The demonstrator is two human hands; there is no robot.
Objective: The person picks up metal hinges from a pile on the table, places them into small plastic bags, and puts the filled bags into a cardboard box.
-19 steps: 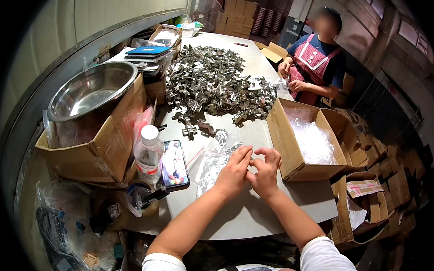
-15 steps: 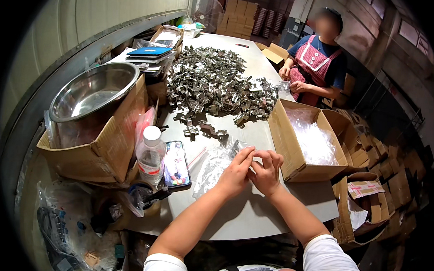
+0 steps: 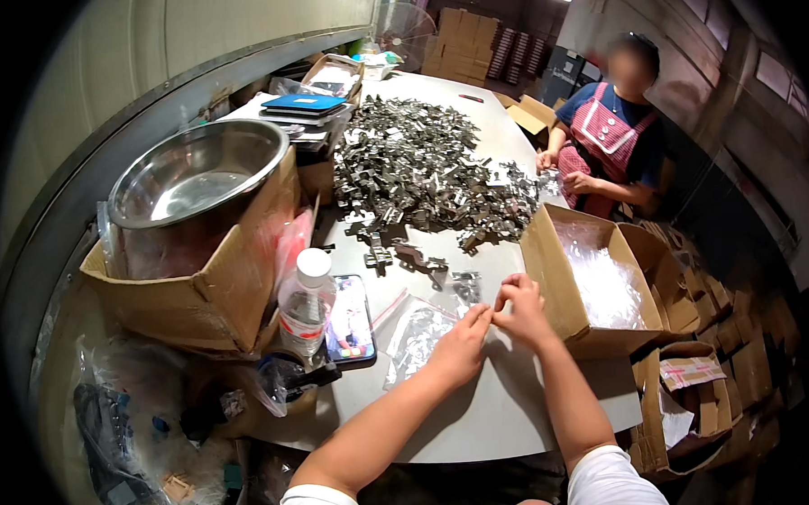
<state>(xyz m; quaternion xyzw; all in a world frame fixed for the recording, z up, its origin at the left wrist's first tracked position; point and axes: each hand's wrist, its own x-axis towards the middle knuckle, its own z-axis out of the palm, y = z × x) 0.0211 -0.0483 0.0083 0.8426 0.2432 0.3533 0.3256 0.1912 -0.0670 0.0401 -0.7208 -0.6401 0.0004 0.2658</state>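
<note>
My left hand (image 3: 463, 347) and my right hand (image 3: 523, 312) meet above the near part of the table. Their fingertips are pinched together at the edge of a small clear plastic bag (image 3: 466, 286) with a metal hinge piece in it. The fingers hide part of the bag's edge. Left of my left hand lies a larger clear zip bag (image 3: 417, 336) holding small pieces too indistinct to name. Just beyond, a few loose metal hinges (image 3: 420, 257) lie in front of a big heap of similar hinges (image 3: 419, 162).
A cardboard box of clear bags (image 3: 595, 280) stands at the right. On the left are a phone (image 3: 350, 318), a water bottle (image 3: 308, 311) and a steel basin (image 3: 198, 176) on a carton (image 3: 172, 308). Across the table, a person in a checked apron (image 3: 602, 126) handles something small.
Both hands remain pinched together and have shifted slightly right in the picture; the bagged hinge now shows more clearly beyond the fingers. The whole scene has shifted right and down with the view.
</note>
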